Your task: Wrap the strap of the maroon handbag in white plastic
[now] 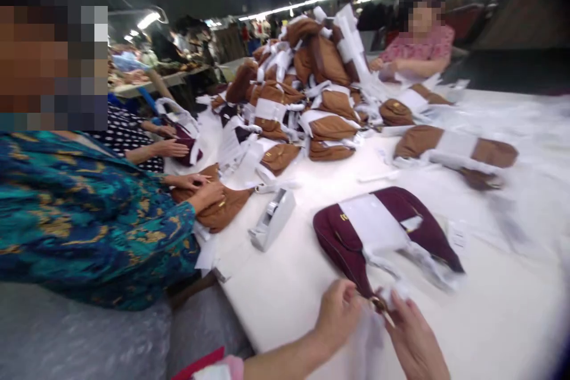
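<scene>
A maroon handbag lies on the white table before me, with a white paper band around its middle. At its near end a gold-coloured metal ring joins the strap. My left hand is closed in a pinch just left of this ring; what its fingertips grip is too small and blurred to name. To the right of the ring, my right hand has its fingers closed on white wrapping paper by the strap. More thin white wrapping hangs between both hands, smeared by motion.
A grey tape dispenser stands left of the maroon bag. Brown handbags are heaped at the back, another brown bag lies right. At left, a co-worker's hands touch a brown bag. Another person works behind.
</scene>
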`<state>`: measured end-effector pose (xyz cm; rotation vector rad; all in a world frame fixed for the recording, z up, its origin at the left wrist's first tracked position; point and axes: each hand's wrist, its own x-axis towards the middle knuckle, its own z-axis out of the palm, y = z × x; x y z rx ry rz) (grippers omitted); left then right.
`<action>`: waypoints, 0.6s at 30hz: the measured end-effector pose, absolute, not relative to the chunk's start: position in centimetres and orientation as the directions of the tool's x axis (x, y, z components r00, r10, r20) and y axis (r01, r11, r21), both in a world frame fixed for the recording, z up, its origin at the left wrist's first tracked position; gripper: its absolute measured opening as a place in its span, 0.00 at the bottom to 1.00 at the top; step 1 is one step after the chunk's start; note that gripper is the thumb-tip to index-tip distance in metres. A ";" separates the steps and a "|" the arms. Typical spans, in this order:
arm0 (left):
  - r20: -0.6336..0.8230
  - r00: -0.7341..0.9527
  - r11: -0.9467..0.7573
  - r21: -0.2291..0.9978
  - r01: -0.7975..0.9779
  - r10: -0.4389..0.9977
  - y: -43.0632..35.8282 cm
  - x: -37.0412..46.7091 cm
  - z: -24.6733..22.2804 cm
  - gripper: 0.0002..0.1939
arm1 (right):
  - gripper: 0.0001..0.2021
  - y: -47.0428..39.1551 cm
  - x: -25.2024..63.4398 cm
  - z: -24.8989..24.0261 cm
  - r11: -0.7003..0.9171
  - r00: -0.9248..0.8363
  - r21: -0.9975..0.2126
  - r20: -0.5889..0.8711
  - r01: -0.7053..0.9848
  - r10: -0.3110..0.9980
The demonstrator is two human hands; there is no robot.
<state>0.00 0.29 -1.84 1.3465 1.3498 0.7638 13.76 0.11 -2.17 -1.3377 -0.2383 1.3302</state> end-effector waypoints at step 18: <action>-0.116 0.534 -0.162 0.881 0.445 0.837 2.2 1.1 -0.9 0.08 | 0.22 -0.4 14.5 -1.6 -0.341 0.404 -0.855 -0.492 -0.390 0.771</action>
